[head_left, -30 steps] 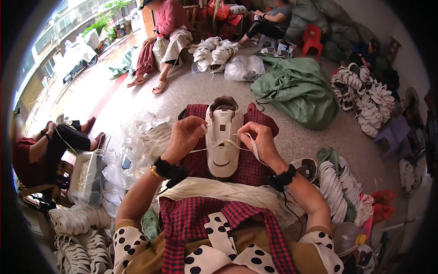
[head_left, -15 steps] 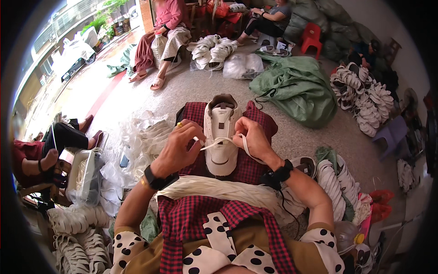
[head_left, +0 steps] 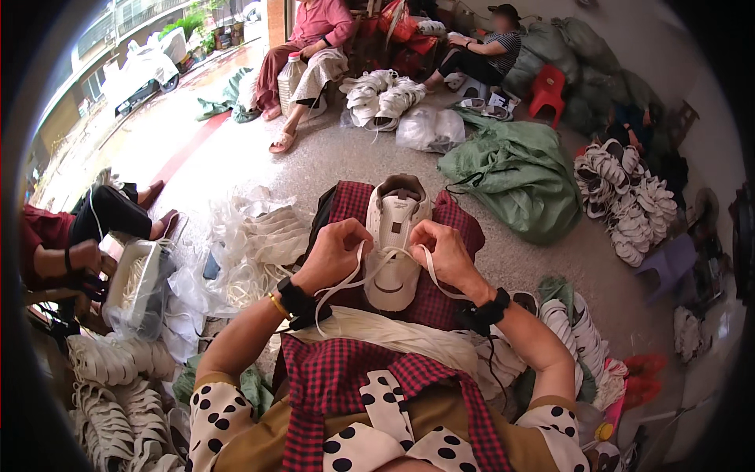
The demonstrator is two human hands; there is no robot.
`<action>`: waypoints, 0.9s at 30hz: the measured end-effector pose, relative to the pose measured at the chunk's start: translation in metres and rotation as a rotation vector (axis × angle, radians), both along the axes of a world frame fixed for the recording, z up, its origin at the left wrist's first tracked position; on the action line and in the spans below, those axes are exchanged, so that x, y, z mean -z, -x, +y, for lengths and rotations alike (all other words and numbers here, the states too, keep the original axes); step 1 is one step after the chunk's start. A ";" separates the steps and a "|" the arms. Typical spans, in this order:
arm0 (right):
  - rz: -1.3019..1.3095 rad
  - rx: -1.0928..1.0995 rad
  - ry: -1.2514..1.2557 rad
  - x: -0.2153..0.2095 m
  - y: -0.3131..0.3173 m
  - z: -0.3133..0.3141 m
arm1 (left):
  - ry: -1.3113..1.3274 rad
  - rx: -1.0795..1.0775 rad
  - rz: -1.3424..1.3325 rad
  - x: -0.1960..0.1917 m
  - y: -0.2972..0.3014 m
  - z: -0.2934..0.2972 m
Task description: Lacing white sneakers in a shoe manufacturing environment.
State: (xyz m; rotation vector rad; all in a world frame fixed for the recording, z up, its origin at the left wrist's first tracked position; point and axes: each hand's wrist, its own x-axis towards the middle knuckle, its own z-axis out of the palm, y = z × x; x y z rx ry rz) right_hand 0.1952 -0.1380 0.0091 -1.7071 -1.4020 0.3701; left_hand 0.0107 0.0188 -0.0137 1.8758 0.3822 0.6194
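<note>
A white shoe (head_left: pixel 392 277) lies on my lap over red-and-black checked cloth, its toe toward me and its brown-lined opening away. A white shoelace (head_left: pixel 355 285) passes through the lowest eyelets, with one end on either side. My left hand (head_left: pixel 340 250) pinches the lace left of the shoe, its loose end hanging down by the wrist. My right hand (head_left: pixel 440 250) pinches the lace on the other side, and that end trails below the fingers. Across my lap, nearer to me, rests a bundle of white laces (head_left: pixel 377 334).
Wrapped white shoe pieces (head_left: pixel 271 232) lie at left beside a plastic bin (head_left: pixel 138 287) of laces. A green sack (head_left: pixel 515 177) lies ahead on the right, with a shoe pile (head_left: pixel 625 197) beyond. Other people sit at the left and back. A red stool (head_left: pixel 546 93) stands behind.
My left hand now pinches a lace with a long loose end, which was not visible beside it before. My right hand still holds its side. The whole view has shifted slightly.
</note>
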 end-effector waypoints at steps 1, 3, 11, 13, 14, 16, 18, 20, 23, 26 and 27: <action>0.013 0.004 0.005 0.000 0.000 0.000 | 0.006 -0.003 -0.003 0.001 -0.001 -0.001; 0.026 0.008 0.012 0.001 0.001 0.000 | -0.119 -0.095 -0.002 0.002 -0.003 -0.001; 0.030 0.003 -0.023 0.003 0.000 -0.001 | -0.172 -0.193 -0.061 0.005 -0.008 -0.001; 0.042 0.004 -0.023 0.003 -0.001 -0.001 | -0.180 -0.173 -0.035 0.007 -0.007 0.000; 0.053 0.006 -0.022 0.003 -0.001 -0.002 | -0.175 -0.127 -0.022 0.012 -0.007 0.002; 0.063 0.002 -0.012 0.003 -0.003 -0.002 | -0.169 -0.079 -0.008 0.013 -0.005 0.002; 0.072 -0.002 0.000 0.002 -0.004 -0.002 | -0.185 -0.035 0.057 0.010 -0.004 0.003; 0.077 -0.003 0.015 0.003 -0.004 -0.001 | -0.028 0.031 0.085 0.012 -0.009 0.018; 0.070 -0.002 -0.006 0.004 -0.005 0.001 | 0.214 0.132 0.171 -0.004 -0.019 0.036; 0.102 -0.019 -0.001 0.005 -0.008 0.002 | 0.096 0.183 0.334 -0.018 -0.030 0.039; 0.105 -0.017 0.000 0.008 -0.010 0.002 | 0.097 0.185 0.337 -0.021 -0.032 0.039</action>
